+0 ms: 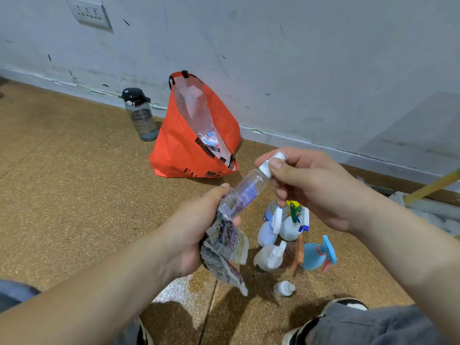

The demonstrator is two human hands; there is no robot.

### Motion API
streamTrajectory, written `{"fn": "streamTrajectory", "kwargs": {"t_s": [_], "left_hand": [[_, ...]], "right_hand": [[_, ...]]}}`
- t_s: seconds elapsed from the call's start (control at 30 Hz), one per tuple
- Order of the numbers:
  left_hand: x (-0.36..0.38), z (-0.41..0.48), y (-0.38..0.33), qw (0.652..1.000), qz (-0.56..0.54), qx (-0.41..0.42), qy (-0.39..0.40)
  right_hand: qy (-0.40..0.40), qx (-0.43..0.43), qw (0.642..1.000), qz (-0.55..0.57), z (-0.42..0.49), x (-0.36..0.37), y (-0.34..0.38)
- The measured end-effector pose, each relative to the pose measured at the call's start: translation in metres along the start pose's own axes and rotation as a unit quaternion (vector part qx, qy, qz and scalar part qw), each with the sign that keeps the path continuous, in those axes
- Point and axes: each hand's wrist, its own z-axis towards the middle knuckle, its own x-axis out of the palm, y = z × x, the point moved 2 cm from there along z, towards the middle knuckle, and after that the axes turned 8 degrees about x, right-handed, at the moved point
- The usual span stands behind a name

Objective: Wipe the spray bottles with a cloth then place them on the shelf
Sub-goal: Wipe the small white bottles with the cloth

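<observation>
Right hand (306,188) pinches the cap to steady the tilted bottle (245,190) at centre while left hand (199,227), at 7 o'clock, wraps its base with the cloth (224,247) for wiping.

bare utility room | scuffed wall (273,58) – wall socket (89,13) – speckled floor (62,183)

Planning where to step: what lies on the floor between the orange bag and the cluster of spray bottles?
Bare floor in the head view; only the held clear bottle crosses above it.
</observation>
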Motion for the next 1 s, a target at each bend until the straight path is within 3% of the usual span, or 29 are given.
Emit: {"fn": "streamTrajectory", "kwargs": {"t_s": [0.07, 0.13, 0.2, 0.27, 0.37, 0.43, 0.47, 0.53, 0.6, 0.67, 0.73, 0.83, 1.0], "left_hand": [[-0.002, 0.001, 0.001, 0.998, 0.025, 0.033, -0.045], [-0.004, 0.0, -0.001, 0.979, 0.107, 0.141, -0.104], [-0.003, -0.002, -0.006, 0.905, 0.253, 0.312, -0.138], [0.001, -0.005, -0.01, 0.82, 0.356, 0.439, -0.094], [0.006, 0.0, -0.004, 0.783, 0.406, 0.471, 0.014], [0.008, 0.005, 0.0, 0.806, 0.396, 0.44, 0.009], [0.005, 0.009, 0.001, 0.846, 0.354, 0.399, -0.018], [-0.002, 0.017, 0.004, 0.957, 0.176, 0.223, -0.055], [-0.007, 0.017, 0.006, 0.997, 0.03, 0.064, -0.043], [-0.015, 0.016, 0.006, 0.998, 0.036, 0.028, -0.043], [-0.024, 0.017, 0.007, 0.989, 0.093, 0.081, -0.076], [-0.037, 0.016, 0.005, 0.95, 0.229, 0.173, -0.123], [-0.044, 0.005, 0.024, 0.944, 0.301, 0.119, -0.068]], "right_hand": [[-0.027, 0.002, 0.999, -0.032, 0.001, 0.001, -0.004], [-0.064, 0.006, 0.995, -0.078, 0.002, 0.003, -0.01], [-0.087, 0.009, 0.989, -0.121, 0.002, 0.008, -0.014], [-0.097, 0.017, 0.986, -0.138, 0.004, 0.012, -0.017], [-0.098, 0.011, 0.986, -0.132, 0.007, 0.019, -0.017], [-0.119, 0.002, 0.984, -0.136, 0.009, 0.022, -0.014], [-0.135, 0.001, 0.98, -0.145, 0.008, 0.022, -0.014], [-0.161, -0.005, 0.976, -0.147, 0.008, 0.021, -0.014], [-0.173, -0.022, 0.97, -0.171, 0.009, 0.022, -0.016], [-0.187, -0.037, 0.959, -0.209, 0.01, 0.024, -0.022], [-0.198, -0.044, 0.949, -0.243, 0.009, 0.028, -0.032], [-0.198, -0.046, 0.921, -0.333, 0.002, 0.032, -0.048], [-0.118, 0.032, 0.915, -0.384, -0.003, 0.057, -0.091]]}}
